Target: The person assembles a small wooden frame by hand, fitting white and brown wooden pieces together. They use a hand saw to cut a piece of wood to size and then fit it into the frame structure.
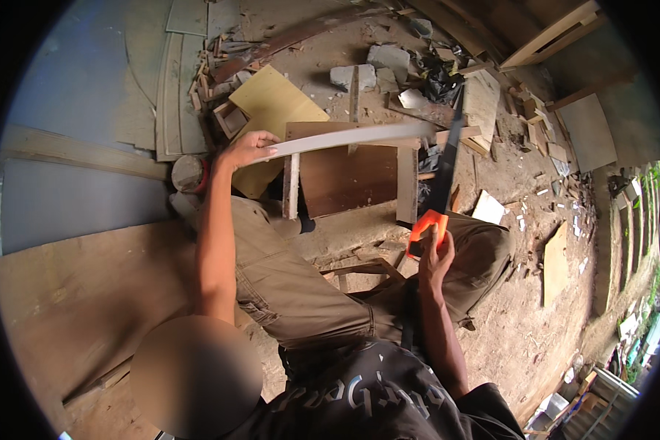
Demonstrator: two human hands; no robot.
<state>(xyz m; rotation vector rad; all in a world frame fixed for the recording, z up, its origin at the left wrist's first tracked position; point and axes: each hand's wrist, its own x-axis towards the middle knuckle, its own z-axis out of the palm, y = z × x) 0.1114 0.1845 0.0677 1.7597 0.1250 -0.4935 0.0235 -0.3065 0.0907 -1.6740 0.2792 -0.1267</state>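
My right hand (436, 257) is wrapped round the orange handle of a handsaw (443, 176), whose long dark blade points up and away. The blade passes close to the right end of a pale, narrow strip of wood (345, 136); whether they touch I cannot tell. That strip lies across a low wooden stand (348, 180) in front of my knees. At the strip's left end, my left hand (251, 149) grips it, thumb and fingers closed on its edge. The strip's right end is blurred.
A yellowish board (279, 99) leans behind the stand. Farther off lie concrete blocks (387, 62), a black plastic bag (441, 81) and wood scraps (535, 121). A round container (188, 173) is beside my left arm. A thin board (555, 264) lies on the dirt at right.
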